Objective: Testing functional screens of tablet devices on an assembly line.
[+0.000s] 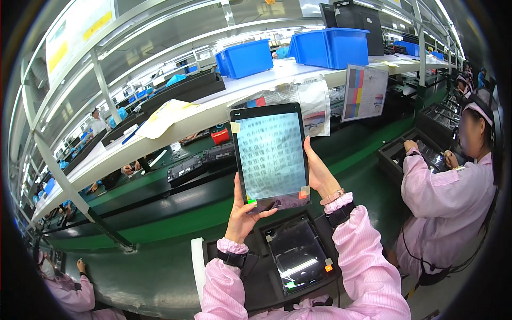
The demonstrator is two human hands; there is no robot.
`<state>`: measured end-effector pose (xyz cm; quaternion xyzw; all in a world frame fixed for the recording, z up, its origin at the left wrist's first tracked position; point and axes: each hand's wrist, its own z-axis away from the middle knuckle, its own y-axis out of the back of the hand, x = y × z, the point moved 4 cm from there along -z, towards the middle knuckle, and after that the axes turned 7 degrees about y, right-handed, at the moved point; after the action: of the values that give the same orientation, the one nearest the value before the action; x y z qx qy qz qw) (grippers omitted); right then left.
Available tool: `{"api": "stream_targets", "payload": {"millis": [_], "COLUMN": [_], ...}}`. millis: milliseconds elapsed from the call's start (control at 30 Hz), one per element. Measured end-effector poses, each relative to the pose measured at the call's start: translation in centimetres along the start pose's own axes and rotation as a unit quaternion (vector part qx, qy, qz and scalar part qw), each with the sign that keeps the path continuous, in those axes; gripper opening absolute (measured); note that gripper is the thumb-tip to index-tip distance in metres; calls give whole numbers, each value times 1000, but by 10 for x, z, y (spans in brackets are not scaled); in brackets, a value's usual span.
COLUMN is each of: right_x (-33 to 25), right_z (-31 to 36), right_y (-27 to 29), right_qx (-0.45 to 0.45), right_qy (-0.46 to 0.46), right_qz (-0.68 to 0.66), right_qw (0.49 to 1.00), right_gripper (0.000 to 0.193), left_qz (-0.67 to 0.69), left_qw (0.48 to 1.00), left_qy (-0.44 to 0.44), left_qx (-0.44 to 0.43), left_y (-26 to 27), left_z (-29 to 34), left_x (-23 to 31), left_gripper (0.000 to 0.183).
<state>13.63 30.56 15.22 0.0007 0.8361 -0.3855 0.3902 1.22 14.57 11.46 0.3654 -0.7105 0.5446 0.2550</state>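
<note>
Between my two hands a tablet is held up in portrait, its lit screen covered with rows of blurred dark marks. My left hand grips its lower left corner, with fingers spread under the bottom edge. Along the right edge my right hand holds it, thumb up. Small coloured stickers sit near its corners. Below, a second dark glossy tablet lies in a black foam tray, with an orange and a green sticker. Both my wrists have black straps.
A white shelf crosses ahead, bearing blue bins. A colour chart sheet hangs from its edge. Black devices and a red box lie beneath. A co-worker handles a tray at right; another sits lower left.
</note>
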Motion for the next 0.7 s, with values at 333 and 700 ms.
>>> {"api": "stream_targets", "payload": {"millis": [333,700], "right_x": [0,5], "right_z": [-2,-10], "right_y": [2,4], "right_qx": [3,7], "right_qy": [6,-11], "right_qz": [8,4], "right_qw": [1000,1000], "right_gripper": [63,62], "left_qz": [-14,6], "left_qw": [1000,1000], "left_qy": [4,1], "left_qx": [17,21], "left_y": [-1,8], "left_z": [-4,-6], "left_x": [1,0], "left_gripper": [91,88]}}
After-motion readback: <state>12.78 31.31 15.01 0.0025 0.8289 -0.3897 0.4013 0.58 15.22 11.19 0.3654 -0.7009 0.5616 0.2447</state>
